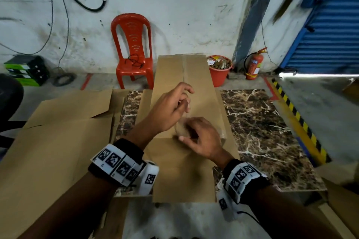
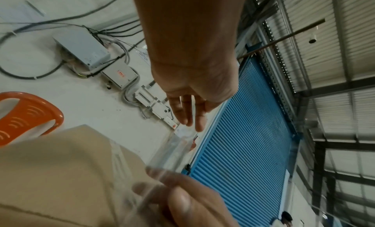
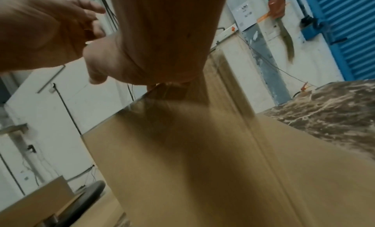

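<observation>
Taping step: R hand (image 1: 200, 138) curls round the clear tape roll (image 1: 182, 129), which sits on the box (image 1: 186, 75) top near its front edge. L hand (image 1: 171, 107) seems to pinch the strip (image 2: 174, 148) end, other fingers loose. Strip and box both run lengthwise away from the person. Next: pull it taut along the seam, press flat.

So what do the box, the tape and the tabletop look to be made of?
Box: plain brown cardboard, matt, with creased fold lines. Tape: thin clear plastic film, glossy; the wall shows through it. Tabletop: dark brown with white veins and a slight sheen, so marble or a marble-look laminate; the pictures cannot settle which.
</observation>
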### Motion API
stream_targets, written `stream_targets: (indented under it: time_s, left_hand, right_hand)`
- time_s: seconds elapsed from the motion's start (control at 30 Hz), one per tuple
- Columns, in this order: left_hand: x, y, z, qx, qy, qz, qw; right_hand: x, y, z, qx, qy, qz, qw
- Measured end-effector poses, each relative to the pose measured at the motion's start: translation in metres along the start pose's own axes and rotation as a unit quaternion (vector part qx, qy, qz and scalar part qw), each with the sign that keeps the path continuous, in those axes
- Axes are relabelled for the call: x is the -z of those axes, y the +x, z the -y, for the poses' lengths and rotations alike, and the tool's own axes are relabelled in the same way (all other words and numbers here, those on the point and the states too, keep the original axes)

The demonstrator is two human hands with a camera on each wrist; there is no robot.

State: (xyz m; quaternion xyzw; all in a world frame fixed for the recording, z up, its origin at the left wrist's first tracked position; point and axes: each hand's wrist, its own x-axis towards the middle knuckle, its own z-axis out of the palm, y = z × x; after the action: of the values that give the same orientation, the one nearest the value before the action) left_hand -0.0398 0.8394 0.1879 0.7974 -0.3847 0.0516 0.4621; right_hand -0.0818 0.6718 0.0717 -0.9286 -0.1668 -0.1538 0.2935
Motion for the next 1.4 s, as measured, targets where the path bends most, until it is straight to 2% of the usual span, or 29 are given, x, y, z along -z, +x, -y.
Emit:
stream_targets:
  time_s: [0.03, 0.07, 0.13, 0.17, 0.27, 0.3, 0.37, 0.47, 0.6, 0.63, 0.67, 0.73, 0.77, 0.8, 0.83, 0.9, 0.97, 1.03, 1.13, 1.23, 1.3, 1.37, 1.4]
  left_hand:
    - [-0.004, 0.002, -0.003, -0.006, -0.008, 0.025, 1.000]
    - [-0.006, 0.003, -0.004, -0.010, -0.020, 0.050, 0.998]
    - [-0.005, 0.007, -0.003, -0.006, -0.002, 0.090, 0.996]
    - [-0.002, 0.011, 0.003, 0.006, 0.047, 0.092, 0.995]
    - [0.007, 0.021, 0.037, 0.067, 0.206, 0.037, 0.976]
    - [0.002, 0.017, 0.050, 0.085, 0.200, 0.024, 0.976]
    - [-0.017, 0.001, 0.070, 0.106, 0.146, 0.042, 0.983]
    - [-0.042, -0.024, 0.089, 0.046, 0.154, 0.085, 0.983]
    - [-0.044, -0.024, 0.098, 0.042, 0.185, 0.097, 0.977]
    - [-0.044, -0.024, 0.099, 0.048, 0.194, 0.109, 0.974]
    - [-0.045, -0.024, 0.101, 0.055, 0.197, 0.117, 0.972]
    - [-0.046, -0.025, 0.105, 0.059, 0.186, 0.113, 0.974]
    - [-0.047, -0.025, 0.107, 0.060, 0.182, 0.107, 0.976]
    - [-0.047, -0.025, 0.109, 0.063, 0.179, 0.102, 0.977]
    - [-0.047, -0.025, 0.112, 0.063, 0.175, 0.094, 0.978]
    - [-0.048, -0.025, 0.115, 0.064, 0.163, 0.072, 0.982]
    - [-0.049, -0.025, 0.117, 0.058, 0.150, 0.047, 0.986]
    - [-0.050, -0.025, 0.117, 0.056, 0.150, 0.034, 0.987]
    - [-0.051, -0.026, 0.118, 0.057, 0.150, 0.023, 0.987]
    - [-0.051, -0.027, 0.119, 0.060, 0.135, 0.011, 0.989]
    - [-0.051, -0.027, 0.120, 0.059, 0.133, 0.010, 0.989]
    - [-0.051, -0.027, 0.119, 0.058, 0.130, 0.007, 0.990]
    - [-0.051, -0.027, 0.119, 0.056, 0.130, 0.004, 0.990]
  right_hand:
    - [-0.001, 0.004, 0.002, -0.045, 0.041, -0.012, 0.998]
    - [0.000, 0.010, 0.004, -0.095, 0.130, -0.031, 0.986]
    - [0.004, 0.018, 0.004, -0.172, 0.305, -0.067, 0.934]
    - [0.005, 0.020, 0.002, -0.190, 0.340, -0.079, 0.918]
    - [0.011, 0.018, 0.003, -0.210, 0.389, -0.061, 0.895]
    - [0.012, 0.018, 0.003, -0.208, 0.397, -0.057, 0.892]
    - [0.015, 0.020, 0.003, -0.205, 0.414, -0.072, 0.884]
    - [0.020, 0.022, 0.005, -0.225, 0.479, -0.099, 0.842]
    - [0.021, 0.019, 0.007, -0.236, 0.487, -0.137, 0.830]
    - [0.022, 0.019, 0.005, -0.245, 0.505, -0.164, 0.811]
    - [0.025, 0.019, 0.001, -0.264, 0.532, -0.202, 0.779]
    - [0.032, 0.019, -0.007, -0.316, 0.605, -0.298, 0.667]
    - [0.036, 0.018, -0.013, -0.336, 0.620, -0.339, 0.623]
    - [0.039, 0.016, -0.019, -0.348, 0.599, -0.368, 0.620]
    - [0.041, 0.013, -0.026, -0.353, 0.537, -0.384, 0.663]
    - [0.044, 0.001, -0.036, -0.318, 0.353, -0.374, 0.796]
    - [0.050, -0.011, -0.039, -0.247, 0.184, -0.298, 0.904]
    - [0.054, -0.020, -0.035, -0.181, 0.073, -0.168, 0.966]
    - [0.052, -0.033, -0.024, -0.089, 0.003, 0.002, 0.996]
    - [0.044, -0.036, -0.017, -0.005, -0.110, 0.127, 0.986]
    - [0.043, -0.031, -0.013, 0.013, -0.120, 0.129, 0.984]
    - [0.043, -0.026, -0.009, 0.031, -0.060, 0.078, 0.995]
    - [0.044, -0.025, -0.009, 0.012, -0.013, 0.049, 0.999]
